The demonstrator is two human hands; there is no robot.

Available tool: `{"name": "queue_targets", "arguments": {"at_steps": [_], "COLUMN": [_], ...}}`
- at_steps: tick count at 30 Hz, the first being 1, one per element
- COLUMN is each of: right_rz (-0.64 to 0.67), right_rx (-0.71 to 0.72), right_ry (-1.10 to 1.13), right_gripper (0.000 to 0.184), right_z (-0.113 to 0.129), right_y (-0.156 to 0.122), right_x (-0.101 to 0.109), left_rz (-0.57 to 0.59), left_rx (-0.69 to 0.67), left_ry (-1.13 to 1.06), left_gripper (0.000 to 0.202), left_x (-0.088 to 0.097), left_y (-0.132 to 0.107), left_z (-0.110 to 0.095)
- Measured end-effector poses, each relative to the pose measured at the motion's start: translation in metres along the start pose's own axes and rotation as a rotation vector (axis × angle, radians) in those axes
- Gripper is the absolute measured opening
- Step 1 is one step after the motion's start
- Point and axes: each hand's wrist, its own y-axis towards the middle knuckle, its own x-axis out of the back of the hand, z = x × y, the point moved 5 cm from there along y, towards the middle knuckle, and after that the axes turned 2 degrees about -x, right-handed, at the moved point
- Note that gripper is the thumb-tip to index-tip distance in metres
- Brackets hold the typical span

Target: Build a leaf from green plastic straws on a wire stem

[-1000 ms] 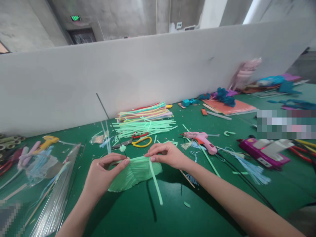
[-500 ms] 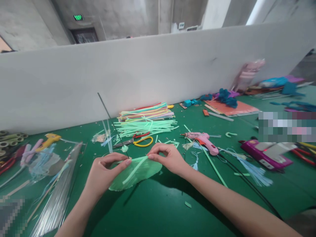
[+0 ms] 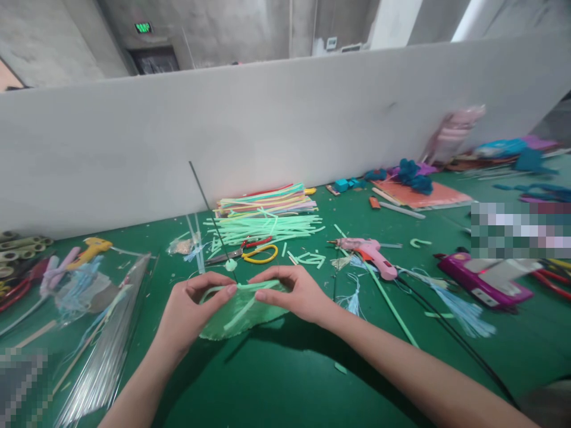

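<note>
Pale green fan-shaped pleated piece [image 3: 250, 318] sits low over the green table [image 3: 289, 380], right in front of the person, held up between both hands. Left hand [image 3: 191, 306] pinches the top edge, thumb and forefinger closed on it, the other fingers curled underneath. Right hand [image 3: 289, 291] does the same from the other side, its fingertips almost meeting the left's. A thin pale green strip [image 3: 238, 314] lies slantwise across the fan's face. Just behind the fingers a thin dark wire [image 3: 209, 214] rises at a slant, a small pale green ball [image 3: 231, 265] on it near its foot.

By the look of it, the gathering step is in hand: the fan's top edge is bunched tight between the two pinches. Whatever follows calls for a firm hold from one hand while the other lets go, or the pleats could spring apart.

Close by lie scissors with yellow and red handles [image 3: 252, 254], a heap of loose pale green strips [image 3: 267, 227], and a pink glue gun [image 3: 368, 249] off to the right.
</note>
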Motion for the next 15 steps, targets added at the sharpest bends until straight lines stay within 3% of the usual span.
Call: {"name": "queue_targets", "arguments": {"at_steps": [7,15], "right_rz": [-0.053,-0.114], "right_rx": [0.003,0.100], "right_ry": [-0.015,-0.078], "right_gripper": [0.023,0.009], "right_z": [0.017,0.021], "right_y": [-0.001,-0.002], "right_x": [-0.008,-0.010], "left_rz": [0.037,0.059], "left_rx": [0.010,-0.028], "left_ry": [-0.029,-0.019], "left_gripper": [0.017,0.017], "left_x": [-0.006,-0.010], "left_y": [-0.004,-0.006], "left_z": [-0.003,-0.009]}}
